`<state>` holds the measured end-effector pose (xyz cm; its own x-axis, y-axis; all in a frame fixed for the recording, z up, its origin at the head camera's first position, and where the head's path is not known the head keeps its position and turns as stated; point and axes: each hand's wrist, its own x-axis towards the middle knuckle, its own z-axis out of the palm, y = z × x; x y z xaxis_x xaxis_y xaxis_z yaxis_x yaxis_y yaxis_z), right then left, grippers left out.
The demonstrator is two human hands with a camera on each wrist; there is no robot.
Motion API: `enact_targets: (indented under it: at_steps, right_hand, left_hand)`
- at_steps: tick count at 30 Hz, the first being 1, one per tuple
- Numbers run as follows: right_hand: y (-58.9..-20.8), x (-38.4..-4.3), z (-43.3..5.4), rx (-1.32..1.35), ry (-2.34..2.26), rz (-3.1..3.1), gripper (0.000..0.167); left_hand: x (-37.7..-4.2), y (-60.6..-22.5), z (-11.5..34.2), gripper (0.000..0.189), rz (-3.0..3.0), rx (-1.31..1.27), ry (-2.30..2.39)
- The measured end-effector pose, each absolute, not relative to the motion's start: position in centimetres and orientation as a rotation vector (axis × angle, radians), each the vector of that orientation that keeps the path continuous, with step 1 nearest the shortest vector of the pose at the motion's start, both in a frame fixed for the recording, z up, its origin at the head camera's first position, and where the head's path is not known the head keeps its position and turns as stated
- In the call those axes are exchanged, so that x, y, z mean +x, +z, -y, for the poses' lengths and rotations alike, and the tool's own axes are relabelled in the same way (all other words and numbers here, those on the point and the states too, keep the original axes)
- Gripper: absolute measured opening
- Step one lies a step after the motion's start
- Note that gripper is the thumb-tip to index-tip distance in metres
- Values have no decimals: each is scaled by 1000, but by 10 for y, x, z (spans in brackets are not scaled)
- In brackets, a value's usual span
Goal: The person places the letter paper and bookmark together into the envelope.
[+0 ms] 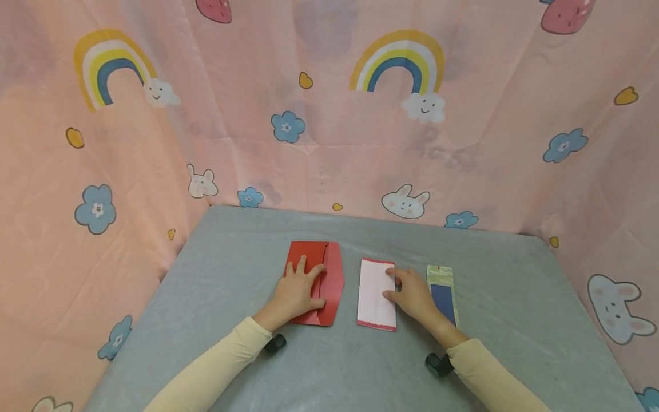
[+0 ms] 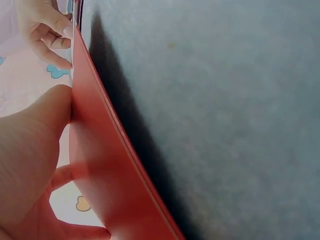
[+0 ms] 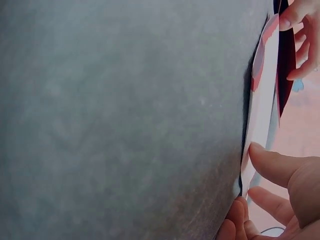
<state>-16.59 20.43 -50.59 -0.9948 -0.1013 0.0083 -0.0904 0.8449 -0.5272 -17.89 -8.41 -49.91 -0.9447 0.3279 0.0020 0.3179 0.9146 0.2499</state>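
A red envelope (image 1: 306,250) lies on the table with its lighter flap (image 1: 335,272) open to the right. My left hand (image 1: 294,293) rests on the envelope, fingers spread and touching its surface. In the left wrist view, thumb and fingertips meet the red paper (image 2: 107,155). To the right lies a white folded paper (image 1: 373,300) with ragged red borders at top and bottom. My right hand (image 1: 415,294) is at its right edge; thumb and forefinger touch the paper (image 3: 259,122). The other fingers bend beside that edge, with their tips partly hidden.
A narrow card or packet (image 1: 441,297) with a blue panel and gold-green border lies right of the paper, partly behind my right wrist. The grey cloth-covered table (image 1: 334,372) ends at a pink patterned curtain (image 1: 329,166) at the back and sides.
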Motion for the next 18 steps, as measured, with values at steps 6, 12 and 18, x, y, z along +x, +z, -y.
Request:
enact_targets:
  at_steps: [6,12,18]
  right_hand:
    - [-507,-167,-203,-173,-895,-2991,52]
    - [-508,-167,-204,-172,-994,-2964,50]
    - [-507,-168,-208,-147,-1122,-2893,49]
  left_hand:
    - [-177,-497,84,72,-3041,517,385]
    - [-177,-496,85,71,-3051,531,392]
    - [-176,-497,85,70,-3055,543,416]
